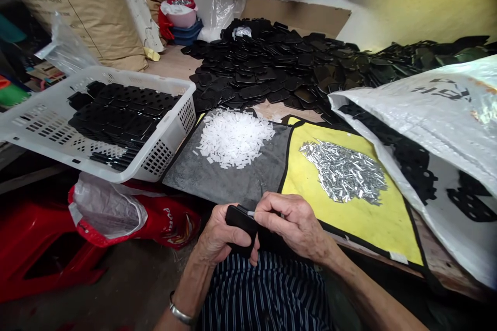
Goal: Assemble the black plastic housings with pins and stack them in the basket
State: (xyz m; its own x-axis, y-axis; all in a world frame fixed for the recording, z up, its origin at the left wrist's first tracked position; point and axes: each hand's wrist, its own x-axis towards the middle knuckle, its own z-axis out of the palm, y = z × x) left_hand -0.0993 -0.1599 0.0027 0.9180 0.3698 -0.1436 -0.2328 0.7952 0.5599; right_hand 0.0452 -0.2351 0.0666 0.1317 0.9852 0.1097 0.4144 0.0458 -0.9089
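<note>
Black plate (241, 221): likely light, stiff, a bit slick; take it by its broad faces, edge clear. It sits above your lap (267, 289), gripped in your left hand (219, 232), thumb across, fingers (254, 253) behind. Your right hand (293, 219) pinches a small pale pin (250, 213) at the plate's upper edge.

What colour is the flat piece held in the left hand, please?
The flat piece in the left hand is black, best seen in the head view.
</note>
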